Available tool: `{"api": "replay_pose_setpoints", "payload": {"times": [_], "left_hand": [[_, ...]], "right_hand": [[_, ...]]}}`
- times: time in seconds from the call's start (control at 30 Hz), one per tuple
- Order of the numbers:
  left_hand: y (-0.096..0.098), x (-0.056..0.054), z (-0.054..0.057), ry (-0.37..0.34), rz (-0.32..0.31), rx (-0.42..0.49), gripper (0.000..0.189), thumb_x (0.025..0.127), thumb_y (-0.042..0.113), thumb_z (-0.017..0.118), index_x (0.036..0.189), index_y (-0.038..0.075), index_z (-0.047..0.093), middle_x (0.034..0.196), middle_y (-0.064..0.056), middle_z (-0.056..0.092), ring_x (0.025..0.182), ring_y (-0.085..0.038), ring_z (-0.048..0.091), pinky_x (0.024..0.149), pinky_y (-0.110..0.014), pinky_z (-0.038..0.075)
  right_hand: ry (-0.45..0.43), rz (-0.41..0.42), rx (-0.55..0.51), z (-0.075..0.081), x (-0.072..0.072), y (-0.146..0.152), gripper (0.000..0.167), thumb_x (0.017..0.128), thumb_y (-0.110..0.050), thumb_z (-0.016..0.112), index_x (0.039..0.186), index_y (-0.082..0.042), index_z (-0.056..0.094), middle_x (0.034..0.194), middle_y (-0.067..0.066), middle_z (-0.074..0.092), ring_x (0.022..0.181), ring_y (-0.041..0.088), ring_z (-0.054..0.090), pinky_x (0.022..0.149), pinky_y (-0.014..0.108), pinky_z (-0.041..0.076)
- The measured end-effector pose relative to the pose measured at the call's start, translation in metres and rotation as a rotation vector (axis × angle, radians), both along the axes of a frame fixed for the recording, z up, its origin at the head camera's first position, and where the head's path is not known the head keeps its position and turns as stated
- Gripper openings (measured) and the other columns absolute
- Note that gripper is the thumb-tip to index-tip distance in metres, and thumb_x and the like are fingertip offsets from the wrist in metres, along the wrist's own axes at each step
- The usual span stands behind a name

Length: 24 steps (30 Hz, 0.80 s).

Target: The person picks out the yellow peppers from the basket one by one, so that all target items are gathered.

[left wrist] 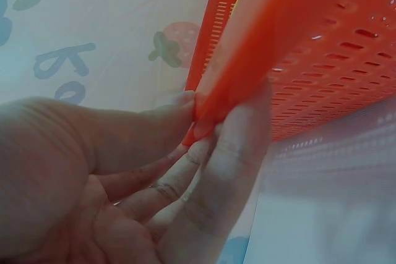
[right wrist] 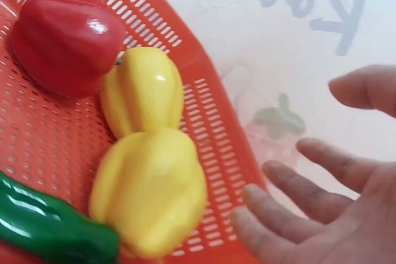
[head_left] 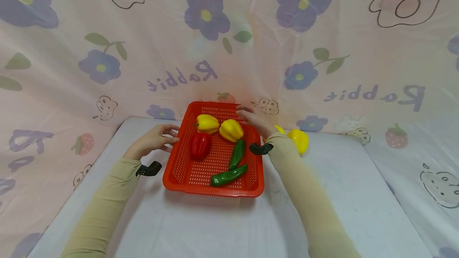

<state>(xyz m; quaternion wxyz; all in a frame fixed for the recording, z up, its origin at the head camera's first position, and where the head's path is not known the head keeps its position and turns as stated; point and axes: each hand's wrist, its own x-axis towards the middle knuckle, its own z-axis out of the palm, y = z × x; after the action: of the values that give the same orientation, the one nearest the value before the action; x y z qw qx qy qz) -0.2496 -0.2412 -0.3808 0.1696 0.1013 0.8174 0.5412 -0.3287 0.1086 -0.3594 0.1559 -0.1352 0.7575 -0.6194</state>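
Observation:
A red plastic basket [head_left: 213,190] with perforated walls is on the table, its near edge seemingly a little raised. Inside it are a red bell pepper [head_left: 200,145], two yellow bell peppers [head_left: 207,124] and two green chili peppers [head_left: 229,176]. My left hand [head_left: 153,140] pinches the basket's left rim between thumb and fingers, seen close in the left wrist view. Over the far right corner, my right hand [head_left: 255,120] has its fingers spread and holds nothing. In the right wrist view, that hand [right wrist: 328,196] overlaps the rim; contact is unclear.
More yellow bell peppers [head_left: 298,140] lie on the table right of the basket, partly hidden behind my right forearm. A patterned curtain [head_left: 251,51] hangs just behind the table. The white tabletop [head_left: 201,230] extends in front of the basket.

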Motion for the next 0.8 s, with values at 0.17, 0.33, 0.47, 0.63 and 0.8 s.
{"api": "replay_pose_setpoints", "payload": {"times": [0.17,0.33,0.47,0.63,0.8], "left_hand": [[0.000,-0.001,0.000,-0.007,0.001,-0.002,0.049,0.095,0.006,0.058,0.139,-0.006,0.038,0.118,-0.027,0.049,0.090,-0.027,0.062,0.072,-0.041,0.058],[0.002,-0.002,0.000,-0.008,0.001,-0.007,0.050,0.095,0.007,0.059,0.139,-0.005,0.038,0.118,-0.026,0.050,0.090,-0.028,0.062,0.072,-0.041,0.058],[0.003,-0.002,-0.001,-0.004,0.002,-0.011,0.050,0.095,0.008,0.059,0.139,-0.005,0.038,0.117,-0.026,0.049,0.090,-0.028,0.062,0.072,-0.041,0.058],[0.002,-0.002,-0.001,-0.010,0.009,-0.015,0.050,0.095,0.008,0.059,0.139,-0.005,0.038,0.117,-0.026,0.050,0.090,-0.027,0.062,0.072,-0.041,0.058],[-0.001,-0.003,0.000,-0.018,0.005,-0.006,0.050,0.095,0.007,0.059,0.139,-0.005,0.038,0.118,-0.026,0.049,0.091,-0.028,0.062,0.072,-0.041,0.058]], "right_hand": [[-0.027,0.036,0.080,-0.009,-0.004,-0.007,0.048,0.099,-0.030,0.052,0.138,-0.002,0.047,0.140,0.014,0.045,0.129,0.032,0.042,0.107,0.048,0.034],[-0.068,0.029,0.061,-0.014,-0.005,-0.007,0.052,0.101,-0.034,0.047,0.142,-0.003,0.042,0.145,0.017,0.038,0.131,0.032,0.038,0.109,0.048,0.031],[-0.095,0.009,0.047,-0.015,-0.006,-0.007,0.052,0.101,-0.036,0.046,0.143,-0.005,0.042,0.146,0.017,0.037,0.131,0.031,0.038,0.110,0.048,0.030],[-0.105,0.011,0.055,-0.016,-0.008,-0.010,0.053,0.101,-0.039,0.046,0.143,-0.007,0.042,0.147,0.016,0.036,0.132,0.030,0.037,0.110,0.046,0.030],[-0.109,0.006,0.095,-0.016,-0.008,-0.014,0.055,0.101,-0.040,0.045,0.144,-0.008,0.040,0.148,0.014,0.033,0.131,0.030,0.036,0.109,0.046,0.031]]}}
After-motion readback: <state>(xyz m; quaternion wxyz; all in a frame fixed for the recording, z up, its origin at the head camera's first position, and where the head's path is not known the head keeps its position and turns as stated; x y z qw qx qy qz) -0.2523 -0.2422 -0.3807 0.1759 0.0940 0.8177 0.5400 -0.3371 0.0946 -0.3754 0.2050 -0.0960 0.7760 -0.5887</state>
